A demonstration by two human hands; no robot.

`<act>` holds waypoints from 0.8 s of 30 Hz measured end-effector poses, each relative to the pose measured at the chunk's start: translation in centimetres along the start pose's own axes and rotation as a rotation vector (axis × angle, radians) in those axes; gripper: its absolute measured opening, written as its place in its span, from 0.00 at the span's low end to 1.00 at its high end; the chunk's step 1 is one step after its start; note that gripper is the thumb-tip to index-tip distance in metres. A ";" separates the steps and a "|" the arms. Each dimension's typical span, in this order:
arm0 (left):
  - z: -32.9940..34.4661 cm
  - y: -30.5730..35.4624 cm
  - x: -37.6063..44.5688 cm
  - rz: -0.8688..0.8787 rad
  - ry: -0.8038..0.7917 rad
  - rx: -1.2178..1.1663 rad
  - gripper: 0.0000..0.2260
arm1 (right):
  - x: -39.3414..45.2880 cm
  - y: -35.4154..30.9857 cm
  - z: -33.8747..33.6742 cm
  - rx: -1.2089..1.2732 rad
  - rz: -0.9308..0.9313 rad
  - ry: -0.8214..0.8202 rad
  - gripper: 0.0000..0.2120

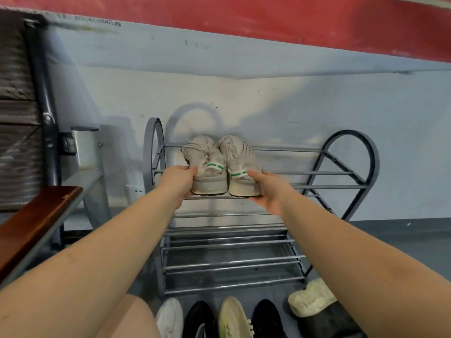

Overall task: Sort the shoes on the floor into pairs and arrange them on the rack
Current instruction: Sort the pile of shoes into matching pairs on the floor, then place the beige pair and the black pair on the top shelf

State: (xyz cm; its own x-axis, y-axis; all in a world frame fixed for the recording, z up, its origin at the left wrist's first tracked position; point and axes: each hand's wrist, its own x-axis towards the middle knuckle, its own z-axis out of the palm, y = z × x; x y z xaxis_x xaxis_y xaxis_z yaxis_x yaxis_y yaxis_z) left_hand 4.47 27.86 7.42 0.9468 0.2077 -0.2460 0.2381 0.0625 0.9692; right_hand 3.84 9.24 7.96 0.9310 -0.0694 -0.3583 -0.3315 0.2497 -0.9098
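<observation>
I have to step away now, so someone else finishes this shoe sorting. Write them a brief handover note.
Left hand grips the heel of the left beige sneaker; right hand grips the right beige sneaker.
Both sit side by side at the rack's top tier, heels toward you.
Done: this pair is matched, nearly placed.
Left: let go, then pair the floor shoes below the rack; lower tiers hold none.
</observation>
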 end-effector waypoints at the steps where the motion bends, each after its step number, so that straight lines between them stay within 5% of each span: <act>1: 0.0 0.0 0.3 0.011 0.012 0.013 0.15 | 0.5 0.0 0.1 -0.015 -0.003 -0.005 0.18; 11: 0.0 -0.4 1.6 0.077 0.054 0.224 0.15 | 2.3 -0.7 0.8 -0.283 -0.040 -0.014 0.20; 24: -0.8 -0.5 -2.2 0.323 0.045 0.819 0.26 | -0.3 0.6 -0.7 -1.089 -0.335 0.079 0.30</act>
State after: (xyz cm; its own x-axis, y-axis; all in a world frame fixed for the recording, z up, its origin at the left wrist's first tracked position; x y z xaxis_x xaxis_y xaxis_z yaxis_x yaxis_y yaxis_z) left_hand 2.14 28.12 7.50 0.9894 0.1335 0.0574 0.0574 -0.7219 0.6896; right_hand 3.24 8.69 7.40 0.9982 -0.0451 -0.0400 -0.0602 -0.7607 -0.6463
